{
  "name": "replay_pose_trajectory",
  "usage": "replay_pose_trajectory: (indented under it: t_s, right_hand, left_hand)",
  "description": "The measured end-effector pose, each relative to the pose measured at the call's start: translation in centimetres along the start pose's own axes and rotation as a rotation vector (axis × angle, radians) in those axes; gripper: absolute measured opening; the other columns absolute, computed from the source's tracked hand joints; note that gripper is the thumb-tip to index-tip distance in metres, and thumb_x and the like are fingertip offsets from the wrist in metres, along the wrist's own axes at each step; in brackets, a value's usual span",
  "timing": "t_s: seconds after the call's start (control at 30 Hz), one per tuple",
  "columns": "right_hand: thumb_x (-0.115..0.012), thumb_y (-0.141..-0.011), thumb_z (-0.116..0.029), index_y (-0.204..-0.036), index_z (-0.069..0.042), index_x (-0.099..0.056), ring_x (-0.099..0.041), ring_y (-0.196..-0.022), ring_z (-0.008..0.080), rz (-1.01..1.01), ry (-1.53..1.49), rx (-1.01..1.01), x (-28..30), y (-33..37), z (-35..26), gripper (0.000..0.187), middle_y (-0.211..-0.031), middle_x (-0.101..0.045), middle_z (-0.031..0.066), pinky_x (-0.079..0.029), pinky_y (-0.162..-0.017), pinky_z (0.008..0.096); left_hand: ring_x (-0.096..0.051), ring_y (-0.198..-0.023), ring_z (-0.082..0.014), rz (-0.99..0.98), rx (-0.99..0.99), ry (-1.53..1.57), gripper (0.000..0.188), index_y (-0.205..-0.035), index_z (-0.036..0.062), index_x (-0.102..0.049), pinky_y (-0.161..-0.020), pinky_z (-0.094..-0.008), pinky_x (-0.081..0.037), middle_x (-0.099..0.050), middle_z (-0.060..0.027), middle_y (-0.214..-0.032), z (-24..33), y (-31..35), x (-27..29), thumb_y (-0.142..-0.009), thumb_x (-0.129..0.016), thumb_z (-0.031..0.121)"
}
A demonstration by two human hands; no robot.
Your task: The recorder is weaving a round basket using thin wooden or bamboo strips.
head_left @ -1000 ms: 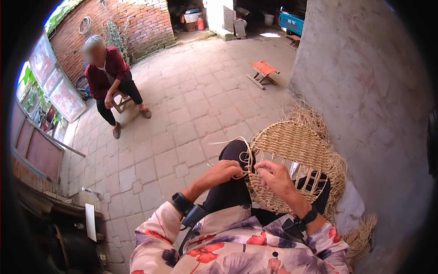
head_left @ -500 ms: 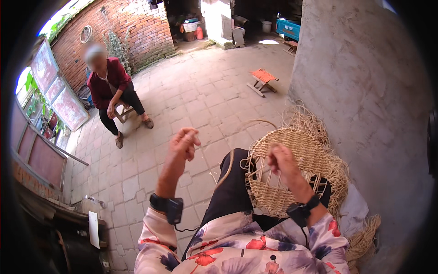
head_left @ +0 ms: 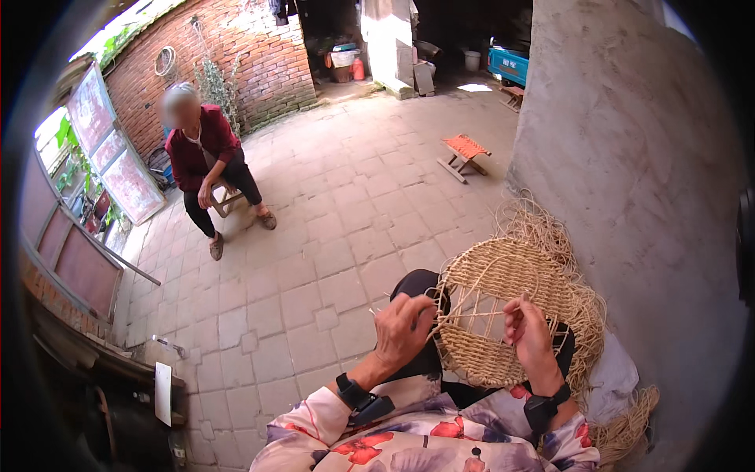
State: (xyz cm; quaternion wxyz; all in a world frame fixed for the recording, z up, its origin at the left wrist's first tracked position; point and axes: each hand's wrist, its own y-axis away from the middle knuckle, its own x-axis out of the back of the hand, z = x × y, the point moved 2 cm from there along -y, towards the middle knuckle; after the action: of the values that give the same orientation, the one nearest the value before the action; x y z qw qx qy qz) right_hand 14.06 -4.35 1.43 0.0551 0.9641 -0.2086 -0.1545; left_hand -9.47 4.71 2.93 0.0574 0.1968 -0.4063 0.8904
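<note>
- The straw-coloured woven piece (head_left: 511,263) rests across the black trousers (head_left: 417,285); far and near parts look closely woven, the middle open and unfilled.
- The right hand's (head_left: 532,340) fingers pinch a pale cord (head_left: 472,316) over that gap.
- The left hand's (head_left: 403,330) fingers curl beside the left rim; cannot tell what they grip.

The woven panel (head_left: 511,263) looks like rough, matt plant fibre, with a dull, plaster-like wall (head_left: 629,157) to its right and matt, stone-like paving (head_left: 299,295) to its left.

Woven piece (head_left: 515,263) straw-tan; blouse (head_left: 429,444) pale pink, red-and-purple floral; 2 wristbands (head_left: 544,411) black; stool seat (head_left: 467,146) orange.
</note>
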Motion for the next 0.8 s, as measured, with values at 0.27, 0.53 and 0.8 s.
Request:
replay_pose_trajectory:
  t_s: [0.27,0.53,0.8]
  right_hand:
    - [-0.044,-0.104,-0.04,-0.084,-0.011,-0.054,-0.053,-0.063,0.0084,-0.037,-0.306,0.16,4.5,-0.2,-3.9,0.036,-0.087,-0.058,0.002,-0.042,-0.053,0.0246]
    - [-0.058,-0.096,-0.024,-0.124,-0.001,-0.056,-0.056,-0.056,0.0072,-0.357,0.225,0.04,-1.0,1.1,-0.9,0.036,-0.082,-0.057,0.0,-0.047,-0.051,0.0212]
    - [-0.059,-0.095,-0.007,-0.105,-0.003,-0.06,-0.058,-0.066,0.0066,-0.165,0.078,0.131,-3.0,-1.7,1.3,0.011,-0.08,-0.063,0.002,-0.051,-0.059,0.0208]
  left_hand:
    - [-0.061,-0.072,-0.03,-0.293,0.036,0.071,0.008,-0.092,0.0051,-0.068,-0.063,-0.0385,-0.05,-0.058,-0.0109,-0.076,-2.1,0.8,-2.1,-0.086,-0.067,0.01]
    - [-0.062,-0.077,-0.032,-0.381,0.03,0.11,0.009,-0.091,0.0039,-0.067,-0.067,-0.0398,-0.051,-0.057,-0.0126,-0.082,-1.9,1.0,-2.2,-0.087,-0.066,0.011]
    - [-0.062,-0.078,-0.0325,-0.357,0.051,0.1,0.009,-0.089,0.0039,-0.067,-0.068,-0.0405,-0.05,-0.057,-0.0133,-0.082,-2.4,1.3,-3.1,-0.088,-0.064,0.012]
